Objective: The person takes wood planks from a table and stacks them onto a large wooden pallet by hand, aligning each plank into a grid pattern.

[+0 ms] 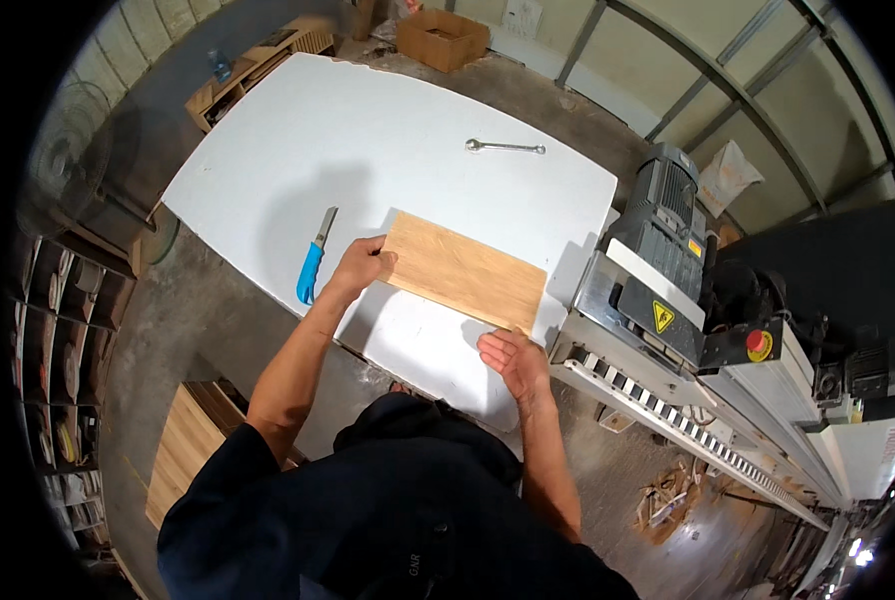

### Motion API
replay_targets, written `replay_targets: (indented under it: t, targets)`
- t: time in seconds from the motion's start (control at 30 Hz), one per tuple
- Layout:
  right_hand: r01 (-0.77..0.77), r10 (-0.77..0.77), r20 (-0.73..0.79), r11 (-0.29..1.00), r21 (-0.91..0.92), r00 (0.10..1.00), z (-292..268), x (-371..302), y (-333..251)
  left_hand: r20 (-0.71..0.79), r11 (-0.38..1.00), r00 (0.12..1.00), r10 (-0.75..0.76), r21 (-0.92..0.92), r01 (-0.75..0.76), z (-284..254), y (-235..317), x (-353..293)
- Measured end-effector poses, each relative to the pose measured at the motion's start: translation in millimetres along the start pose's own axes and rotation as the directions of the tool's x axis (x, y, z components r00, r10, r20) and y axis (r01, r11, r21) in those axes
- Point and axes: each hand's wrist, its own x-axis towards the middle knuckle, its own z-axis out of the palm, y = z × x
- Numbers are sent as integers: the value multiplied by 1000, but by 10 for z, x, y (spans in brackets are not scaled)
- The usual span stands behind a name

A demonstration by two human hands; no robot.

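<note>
A rectangular wooden board (463, 268) with light grain is held slightly tilted over the white table (408, 130). My left hand (361, 268) is closed on its left end, thumb on the upper face. By the board's near right corner is my right hand (516, 362), palm turned up and fingers stretched out. It is at the edge there; whether it touches the wood I cannot tell. A blue-handled knife (312, 268) with a short metal blade lies on the table left of my left hand. Farther back on the table rests a metal combination wrench (506, 147).
A machine with a grey motor (663, 215), a red stop button (759, 342) and a chain-like conveyor track (668, 415) stands right of the table. Shelving (68, 340) and a fan (73, 150) are at left. Wooden panels (183, 450) stand near-left; a cardboard box (443, 40) sits behind.
</note>
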Motion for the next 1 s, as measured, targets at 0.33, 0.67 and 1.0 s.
replay_targets:
  t: [0.33,0.67,1.0]
  targets:
    - [593,-612,537,-135,-794,581,729,526,6,161,243,841,517,915,-324,780,-165,250]
    - [144,-719,222,-168,-975,658,-71,545,-293,177,165,871,458,946,-279,874,-169,184]
    - [546,-770,194,229,-806,608,-484,703,-224,-463,631,778,426,768,111,548,-175,163]
